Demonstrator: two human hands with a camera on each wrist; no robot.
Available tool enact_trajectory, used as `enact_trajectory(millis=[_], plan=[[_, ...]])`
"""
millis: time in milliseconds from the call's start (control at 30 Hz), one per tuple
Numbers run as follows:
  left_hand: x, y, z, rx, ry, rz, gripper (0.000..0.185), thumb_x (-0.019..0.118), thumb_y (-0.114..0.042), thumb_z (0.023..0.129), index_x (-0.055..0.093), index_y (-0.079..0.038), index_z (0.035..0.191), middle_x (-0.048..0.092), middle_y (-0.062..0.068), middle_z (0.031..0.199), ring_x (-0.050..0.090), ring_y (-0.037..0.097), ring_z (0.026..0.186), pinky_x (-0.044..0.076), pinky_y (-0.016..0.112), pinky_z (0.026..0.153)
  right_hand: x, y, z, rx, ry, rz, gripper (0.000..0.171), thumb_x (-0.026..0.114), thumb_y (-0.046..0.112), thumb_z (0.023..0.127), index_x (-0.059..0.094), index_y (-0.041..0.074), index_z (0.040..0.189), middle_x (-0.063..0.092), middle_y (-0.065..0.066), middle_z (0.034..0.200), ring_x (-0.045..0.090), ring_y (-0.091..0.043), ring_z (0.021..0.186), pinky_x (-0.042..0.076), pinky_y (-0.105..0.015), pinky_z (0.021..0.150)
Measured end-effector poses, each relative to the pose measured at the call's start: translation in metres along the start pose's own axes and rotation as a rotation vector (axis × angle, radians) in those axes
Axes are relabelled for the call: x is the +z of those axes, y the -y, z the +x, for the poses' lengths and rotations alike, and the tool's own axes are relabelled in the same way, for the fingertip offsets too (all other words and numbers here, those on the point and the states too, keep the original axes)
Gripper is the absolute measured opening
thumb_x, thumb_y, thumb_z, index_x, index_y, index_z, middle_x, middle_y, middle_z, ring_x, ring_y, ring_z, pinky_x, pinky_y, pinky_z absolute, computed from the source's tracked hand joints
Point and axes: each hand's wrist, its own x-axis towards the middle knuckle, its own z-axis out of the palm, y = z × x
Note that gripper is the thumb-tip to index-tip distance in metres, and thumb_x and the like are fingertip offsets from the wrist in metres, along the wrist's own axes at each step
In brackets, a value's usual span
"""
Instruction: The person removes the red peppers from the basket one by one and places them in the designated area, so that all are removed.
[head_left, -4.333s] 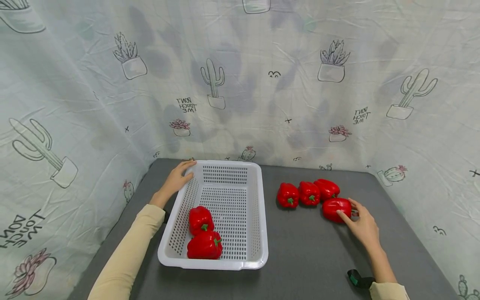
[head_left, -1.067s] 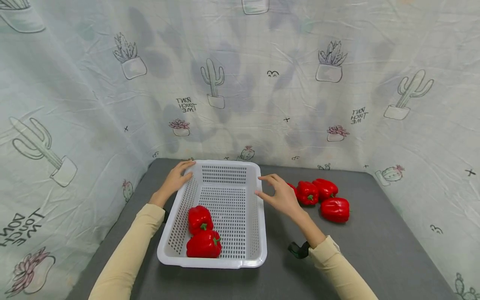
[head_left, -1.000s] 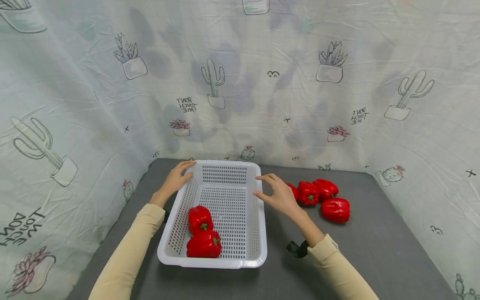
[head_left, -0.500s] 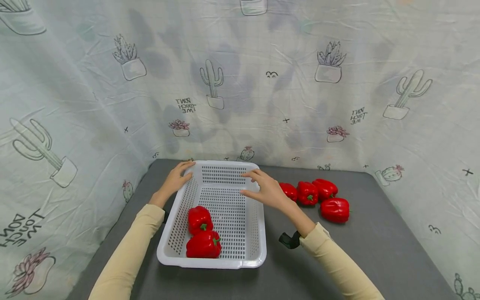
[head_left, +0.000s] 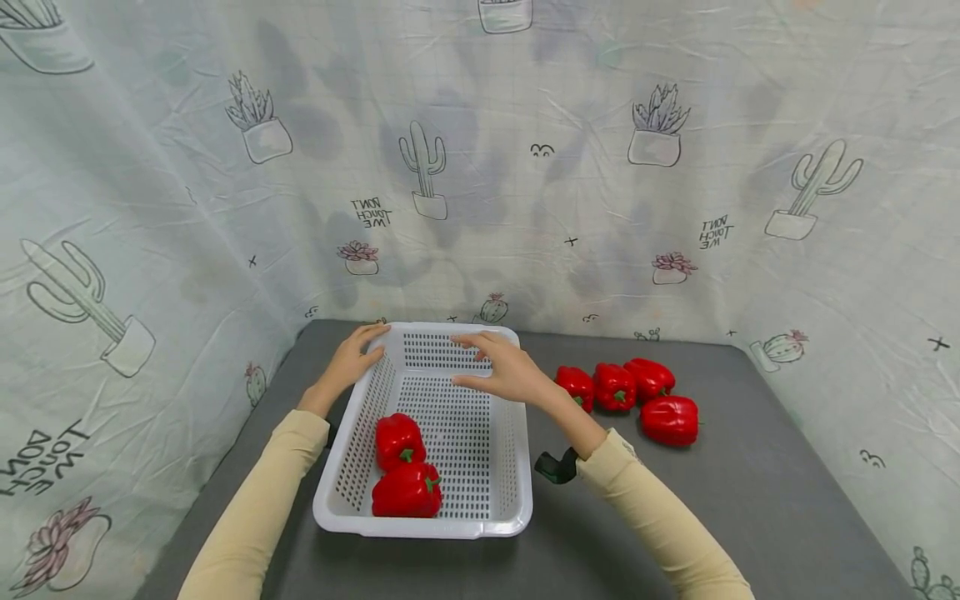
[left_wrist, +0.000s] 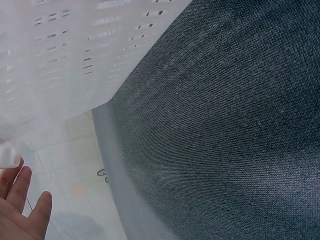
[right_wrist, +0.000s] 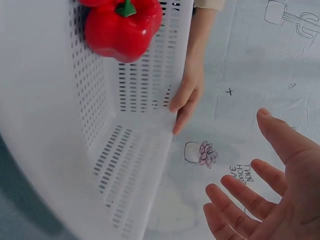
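A white perforated basket (head_left: pixel 450 417) stands on the grey table with two red bell peppers (head_left: pixel 399 442) at its near left. My left hand (head_left: pixel 347 363) rests on the basket's far left corner, its fingers fairly straight in the left wrist view. Over the far right part of the basket hovers my right hand (head_left: pixel 507 371), thumb and fingers spread apart. Nothing lies in its grasp, as the right wrist view of this hand (right_wrist: pixel 287 200) confirms. Several more red bell peppers (head_left: pixel 615 387) sit right of the basket, the leftmost partly behind the right wrist.
A pale cloth printed with cacti (head_left: pixel 487 167) hangs behind the table and along both sides. The grey table (head_left: pixel 750 483) extends to the right of the loose peppers. Dark wrist straps (head_left: pixel 557 467) show near the sleeves.
My right hand has left the rightmost loose pepper and moved left, past the basket's right rim to above its inside. My left hand and the peppers have stayed in place.
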Motion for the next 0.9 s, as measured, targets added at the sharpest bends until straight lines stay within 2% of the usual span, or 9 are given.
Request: enact_trajectory(millis=[100,200,433,633,900], plan=[[0.000,0.000,0.000,-0.003,0.002,0.000,0.044,0.053,-0.013,0.093,0.046,-0.006,0.136,0.037,0.018,0.143,0.033,0.042,0.130,0.026,0.062,0.102,0.001,0.002,0.005,-0.024,0.019,0.040,0.063,0.068,0.041,0.082,0.046,0.020,0.137,0.053,0.000,0.129,0.057,-0.012,0.101,0.051,-0.031,0.078],[0.000,0.000,0.000,-0.005,0.003,0.005,0.044,0.053,-0.014,0.094,0.046,-0.006,0.137,0.036,0.018,0.143,0.033,0.042,0.130,0.026,0.062,0.102,0.005,0.005,0.011,-0.032,0.051,0.069,0.064,0.069,0.040,0.081,0.046,0.020,0.137,0.052,0.000,0.131,0.056,-0.014,0.102,0.051,-0.032,0.080],[0.001,-0.002,-0.001,-0.014,-0.001,0.007,0.044,0.053,-0.013,0.093,0.047,-0.006,0.136,0.037,0.018,0.143,0.034,0.041,0.129,0.026,0.062,0.102,0.019,0.009,0.024,-0.028,0.172,0.073,0.062,0.067,0.042,0.082,0.047,0.021,0.136,0.050,0.000,0.134,0.055,-0.014,0.108,0.049,-0.028,0.085],[0.001,-0.003,0.000,-0.019,0.000,0.024,0.044,0.053,-0.013,0.093,0.046,-0.006,0.136,0.036,0.020,0.143,0.034,0.043,0.129,0.026,0.063,0.101,0.029,0.013,0.033,-0.064,0.276,0.135,0.063,0.067,0.039,0.083,0.045,0.017,0.138,0.047,-0.006,0.137,0.055,-0.019,0.112,0.049,-0.036,0.090],[0.001,-0.004,-0.001,-0.033,0.006,0.018,0.044,0.052,-0.015,0.094,0.046,-0.006,0.137,0.035,0.018,0.144,0.033,0.042,0.129,0.026,0.064,0.100,0.045,0.013,0.043,-0.134,0.381,0.173,0.064,0.067,0.034,0.084,0.042,0.014,0.140,0.044,-0.003,0.140,0.046,-0.014,0.122,0.043,-0.024,0.095]])
